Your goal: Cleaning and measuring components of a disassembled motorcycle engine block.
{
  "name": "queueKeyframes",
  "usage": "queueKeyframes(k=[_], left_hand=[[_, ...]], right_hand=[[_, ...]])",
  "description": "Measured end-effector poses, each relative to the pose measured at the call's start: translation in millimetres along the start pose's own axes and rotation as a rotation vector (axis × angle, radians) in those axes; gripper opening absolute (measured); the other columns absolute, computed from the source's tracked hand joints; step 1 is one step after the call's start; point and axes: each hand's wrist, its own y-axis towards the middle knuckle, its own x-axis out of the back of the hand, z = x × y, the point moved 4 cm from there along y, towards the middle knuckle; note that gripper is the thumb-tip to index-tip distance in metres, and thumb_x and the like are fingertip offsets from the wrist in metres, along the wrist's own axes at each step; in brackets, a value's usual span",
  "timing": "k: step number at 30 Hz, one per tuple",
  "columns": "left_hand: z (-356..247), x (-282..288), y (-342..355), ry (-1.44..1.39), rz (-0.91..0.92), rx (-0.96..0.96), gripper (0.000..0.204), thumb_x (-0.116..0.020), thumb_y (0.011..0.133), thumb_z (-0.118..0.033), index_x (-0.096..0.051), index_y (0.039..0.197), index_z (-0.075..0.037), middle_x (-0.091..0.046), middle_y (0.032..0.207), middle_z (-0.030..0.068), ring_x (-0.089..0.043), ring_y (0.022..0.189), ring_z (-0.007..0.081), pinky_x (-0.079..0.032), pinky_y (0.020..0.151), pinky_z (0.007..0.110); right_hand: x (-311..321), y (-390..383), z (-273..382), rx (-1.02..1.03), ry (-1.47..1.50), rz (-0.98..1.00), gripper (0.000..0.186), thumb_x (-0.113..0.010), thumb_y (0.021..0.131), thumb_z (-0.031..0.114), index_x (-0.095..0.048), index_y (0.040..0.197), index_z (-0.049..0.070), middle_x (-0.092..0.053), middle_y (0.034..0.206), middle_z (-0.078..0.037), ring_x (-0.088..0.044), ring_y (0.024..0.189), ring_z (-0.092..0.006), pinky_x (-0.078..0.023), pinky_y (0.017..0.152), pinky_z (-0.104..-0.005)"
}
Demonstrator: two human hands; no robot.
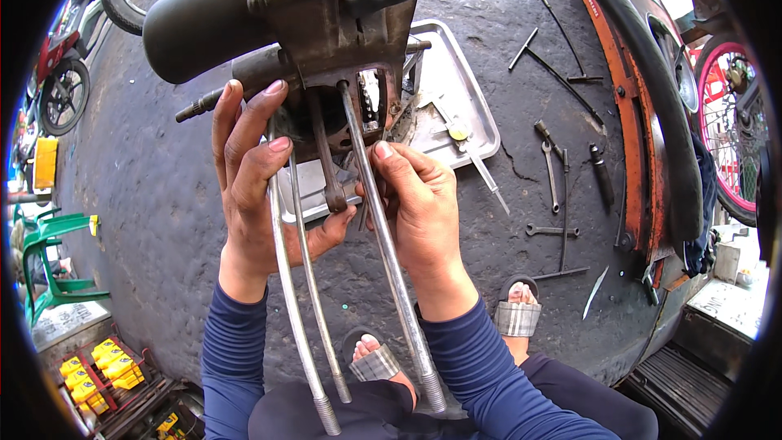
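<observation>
A dark metal engine block [305, 20] fills the upper middle, with long threaded studs [383, 236] running from it toward my lap. Between the studs a connecting rod [322, 147] sticks out of the case opening. My left hand [248, 212] has its fingers spread up beside the left studs and the case, its thumb just below the rod's free end. Close to the right stud, my right hand [432, 216] is closed in a pinch by the opening; whatever lies between its fingertips is hidden.
A silver tray [486, 126] lies behind the engine, with a dial caliper [476, 159] across its edge. T-handle wrenches [554, 73] and spanners [551, 179] are spread on the dark floor. An orange metal frame [631, 122] stands at right, a green chair [53, 265] at left.
</observation>
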Motion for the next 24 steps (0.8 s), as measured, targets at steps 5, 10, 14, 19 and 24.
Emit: queueKeyframes(k=[5, 10, 14, 19, 24], left_hand=[[0, 1, 0, -0.007, 0.008, -0.003, 0.076, -0.077, 0.084, -0.053, -0.038, 0.138, -0.015, -0.05, 0.145, 0.0254, -0.037, 0.142, 0.0489, -0.026, 0.119, 0.058], [1, 2, 0, 0.017, -0.003, 0.005, 0.078, -0.077, 0.084, -0.054, -0.038, 0.139, -0.015, -0.051, 0.144, 0.0258, -0.038, 0.142, 0.0488, -0.027, 0.118, 0.058], [-1, 1, 1, 0.053, 0.055, -0.001, 0.085, -0.076, 0.084, -0.054, -0.03, 0.144, -0.015, -0.047, 0.147, 0.0256, -0.036, 0.143, 0.0459, -0.024, 0.119, 0.059], [-5, 2, 3, 0.029, 0.047, 0.005, 0.09, -0.079, 0.081, -0.054, -0.03, 0.145, -0.014, -0.046, 0.148, 0.0265, -0.036, 0.143, 0.0467, -0.023, 0.119, 0.061], [-8, -3, 2, 0.062, 0.03, 0.01, 0.09, -0.079, 0.082, -0.054, -0.029, 0.145, -0.015, -0.046, 0.147, 0.0265, -0.036, 0.143, 0.0467, -0.023, 0.119, 0.061]], right_hand=[[3, 3, 3, 0.011, 0.017, 0.026, 0.026, -0.066, 0.1, 0.023, -0.072, 0.094, -0.001, -0.067, 0.068, -0.002, -0.055, 0.047, -0.005, -0.041, 0.042, -0.0188], [4, 1, 11, 0.02, -0.073, 0.034, 0.028, -0.062, 0.102, 0.024, -0.071, 0.089, 0.0, -0.064, 0.066, 0.0, -0.051, 0.047, -0.0031, -0.037, 0.04, -0.0197], [13, 8, 17, 0.087, -0.285, 0.03, 0.024, -0.067, 0.099, 0.022, -0.074, 0.089, 0.001, -0.062, 0.062, 0.002, -0.045, 0.043, -0.0008, -0.032, 0.04, -0.0181], [9, 8, 31, 0.454, -0.646, -0.107, 0.022, -0.069, 0.096, 0.014, -0.071, 0.084, -0.005, -0.06, 0.062, 0.003, -0.047, 0.057, -0.004, -0.035, 0.05, -0.0253], [7, 6, 36, 0.644, -0.794, -0.122, 0.02, -0.067, 0.096, 0.01, -0.07, 0.083, -0.005, -0.054, 0.057, -0.002, -0.044, 0.053, -0.0054, -0.034, 0.048, -0.0271]])
